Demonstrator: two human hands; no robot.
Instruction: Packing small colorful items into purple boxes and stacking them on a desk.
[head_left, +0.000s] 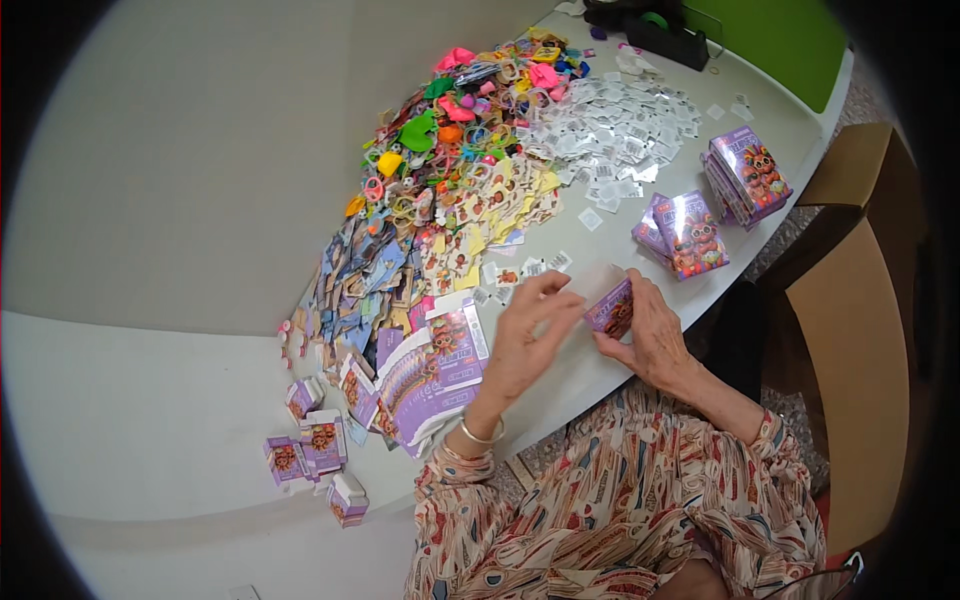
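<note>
My right hand (655, 335) is closed round a small purple printed box (611, 309), held tilted above the near edge of the table. A pale flap stands up at the box's upper end. My left hand (536, 340), with a bracelet at its wrist, hovers just left of the box, its fingers apart and nothing seen in them. Beside that hand lies a fanned stack of flat purple cartons (425, 375). Small printed cards (508, 277) and white labels lie beyond its fingertips.
Heaped along the wall are colourful small toys (430, 130), white labels (620, 125), yellow-backed cards (500, 205) and bluish packets (365, 270). Purple boxes (690, 235) stand at right, more (322, 440) at lower left. A black tape dispenser (668, 40) sits far back; a cardboard carton (850, 310) is right.
</note>
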